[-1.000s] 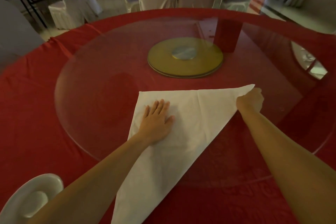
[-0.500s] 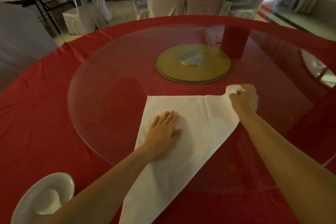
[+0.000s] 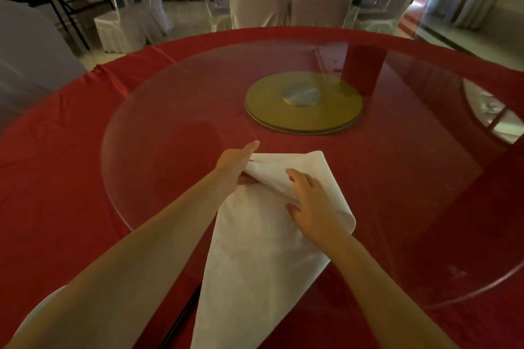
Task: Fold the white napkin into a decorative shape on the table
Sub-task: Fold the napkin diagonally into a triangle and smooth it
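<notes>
The white napkin lies on the glass turntable of the red-clothed table, narrowing to a point at the near edge. Its right part is folded over to the left, so the top forms a loose curved flap. My left hand sits at the napkin's upper left corner, fingers under the flap's edge and forefinger stretched forward. My right hand rests on top of the folded flap and presses it down with fingers spread.
A gold disc with a silver hub sits at the turntable's centre. A white dish is partly hidden under my left forearm at the near left. Covered chairs stand beyond the far table edge.
My right hand carried the napkin's right corner leftward over the cloth and now lies on the fold. My left hand moved from flat on the middle to the upper left corner.
</notes>
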`<action>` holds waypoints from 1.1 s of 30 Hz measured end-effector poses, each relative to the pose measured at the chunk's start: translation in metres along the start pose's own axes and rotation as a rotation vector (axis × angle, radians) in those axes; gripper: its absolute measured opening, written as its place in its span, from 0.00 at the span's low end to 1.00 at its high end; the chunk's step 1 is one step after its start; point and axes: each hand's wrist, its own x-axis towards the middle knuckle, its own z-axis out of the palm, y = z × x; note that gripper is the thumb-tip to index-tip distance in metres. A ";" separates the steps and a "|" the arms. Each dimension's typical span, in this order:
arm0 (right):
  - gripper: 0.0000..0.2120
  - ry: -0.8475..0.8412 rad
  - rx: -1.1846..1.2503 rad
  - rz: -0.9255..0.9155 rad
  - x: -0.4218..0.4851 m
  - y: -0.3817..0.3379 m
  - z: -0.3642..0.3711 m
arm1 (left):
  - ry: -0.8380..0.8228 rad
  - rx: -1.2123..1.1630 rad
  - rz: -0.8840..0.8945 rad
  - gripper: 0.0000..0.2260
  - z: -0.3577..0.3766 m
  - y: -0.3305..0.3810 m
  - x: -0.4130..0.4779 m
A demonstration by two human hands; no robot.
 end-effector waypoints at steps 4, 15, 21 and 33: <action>0.26 0.203 -0.359 0.185 -0.026 0.018 -0.017 | 0.014 0.363 0.118 0.23 0.002 0.001 0.009; 0.13 0.257 -0.246 0.042 -0.042 0.030 -0.019 | 0.169 0.673 0.545 0.17 -0.017 0.004 0.039; 0.12 0.229 -0.269 -0.106 -0.047 0.040 -0.026 | 0.163 0.769 0.638 0.16 -0.022 -0.020 0.045; 0.25 0.096 -0.308 -0.070 -0.029 0.041 -0.028 | -0.186 1.372 0.869 0.22 0.000 -0.061 0.010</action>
